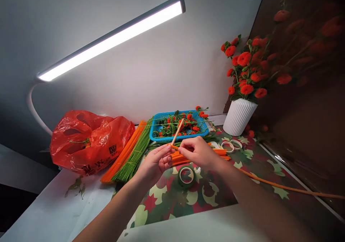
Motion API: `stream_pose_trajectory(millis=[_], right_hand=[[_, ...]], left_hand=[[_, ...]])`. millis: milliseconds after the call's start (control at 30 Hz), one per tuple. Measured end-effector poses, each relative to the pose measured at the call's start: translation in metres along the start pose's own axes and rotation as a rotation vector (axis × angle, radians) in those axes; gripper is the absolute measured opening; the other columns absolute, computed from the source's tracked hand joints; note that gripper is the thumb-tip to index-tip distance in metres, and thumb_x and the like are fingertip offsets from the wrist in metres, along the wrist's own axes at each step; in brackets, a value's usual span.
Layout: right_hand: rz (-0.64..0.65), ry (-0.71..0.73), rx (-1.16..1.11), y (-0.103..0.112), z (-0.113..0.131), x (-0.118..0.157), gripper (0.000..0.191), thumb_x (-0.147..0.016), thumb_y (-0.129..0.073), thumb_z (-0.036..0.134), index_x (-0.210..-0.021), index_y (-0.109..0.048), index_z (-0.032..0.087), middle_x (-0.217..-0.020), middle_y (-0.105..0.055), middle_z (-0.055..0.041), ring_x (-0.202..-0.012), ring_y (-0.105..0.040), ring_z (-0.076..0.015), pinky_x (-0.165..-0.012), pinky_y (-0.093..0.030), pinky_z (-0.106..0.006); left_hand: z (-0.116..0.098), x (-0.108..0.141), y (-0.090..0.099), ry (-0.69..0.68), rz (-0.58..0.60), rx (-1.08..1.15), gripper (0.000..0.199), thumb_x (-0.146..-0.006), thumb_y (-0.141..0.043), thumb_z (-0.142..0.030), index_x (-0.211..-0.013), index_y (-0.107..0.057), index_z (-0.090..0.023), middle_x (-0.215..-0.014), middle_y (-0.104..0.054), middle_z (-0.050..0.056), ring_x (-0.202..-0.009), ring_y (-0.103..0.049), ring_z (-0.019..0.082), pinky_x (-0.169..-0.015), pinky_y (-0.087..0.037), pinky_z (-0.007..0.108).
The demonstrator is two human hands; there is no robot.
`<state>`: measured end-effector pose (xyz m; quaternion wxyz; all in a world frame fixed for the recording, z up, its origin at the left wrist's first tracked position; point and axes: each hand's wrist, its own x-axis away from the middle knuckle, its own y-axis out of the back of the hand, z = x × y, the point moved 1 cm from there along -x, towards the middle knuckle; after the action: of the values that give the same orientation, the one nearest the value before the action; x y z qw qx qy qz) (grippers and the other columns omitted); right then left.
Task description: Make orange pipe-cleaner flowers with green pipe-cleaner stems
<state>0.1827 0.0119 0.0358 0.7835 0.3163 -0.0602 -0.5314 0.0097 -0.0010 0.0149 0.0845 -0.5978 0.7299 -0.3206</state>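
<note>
Bench (pixel 205 224), lamp (pixel 110 37) at 11 o'clock, likely angled to light the work.
Blue basket (pixel 161 139) at 12, probably for easy reach. Left hand (pixel 156 159): fingers pinching stick (pixel 178 131) base, tip toward 1. Right hand (pixel 198 150): fingers pinching orange stem (pixel 175 147) at that base, likely keeping it steady.

A slim, round, pale wooden stick (pixel 177 131) stands tilted in mid-air, its top leaning right. At its lower end, seemingly touching it, is a thin, fuzzy orange stem (pixel 175 147); the short stretch between the 2 grips runs nearly level.
</note>
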Motion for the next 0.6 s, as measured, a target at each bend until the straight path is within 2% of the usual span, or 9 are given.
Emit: stream_pose_trajectory(millis=[200, 433, 600], right_hand=[[0.060, -0.065, 0.037, -0.004, -0.004, -0.003, 0.021, -0.078, -0.048, 0.022, -0.058, -0.050, 0.017, -0.051, -0.040, 0.0057, -0.048, -0.032, -0.0069, -0.045, -0.022, -0.021], [0.128, -0.170, 0.102, -0.003, -0.008, -0.005, 0.022, -0.078, -0.048, 0.026, -0.058, -0.050, 0.017, -0.051, -0.044, 0.0046, -0.048, -0.036, -0.0072, -0.044, -0.022, -0.021], [0.170, -0.212, 0.121, -0.004, -0.012, -0.005, 0.022, -0.076, -0.048, 0.023, -0.055, -0.048, 0.016, -0.051, -0.042, 0.0046, -0.049, -0.035, -0.0073, -0.044, -0.022, -0.022]], left_hand=[[0.003, -0.003, 0.003, 0.077, -0.115, -0.011, 0.006, -0.079, -0.068, -0.015, -0.078, -0.068, -0.010, -0.069, -0.068, 0.003, -0.049, -0.058, 0.005, -0.048, -0.052, 0.014], [0.009, -0.009, 0.007, 0.128, -0.118, -0.029, 0.011, -0.084, -0.059, -0.013, -0.080, -0.067, -0.008, -0.071, -0.070, 0.005, -0.049, -0.060, 0.006, -0.048, -0.052, 0.015], [0.015, -0.016, 0.013, 0.200, -0.176, -0.014, 0.013, -0.086, -0.056, -0.013, -0.077, -0.065, -0.009, -0.069, -0.070, 0.005, -0.046, -0.060, 0.007, -0.045, -0.051, 0.017]])
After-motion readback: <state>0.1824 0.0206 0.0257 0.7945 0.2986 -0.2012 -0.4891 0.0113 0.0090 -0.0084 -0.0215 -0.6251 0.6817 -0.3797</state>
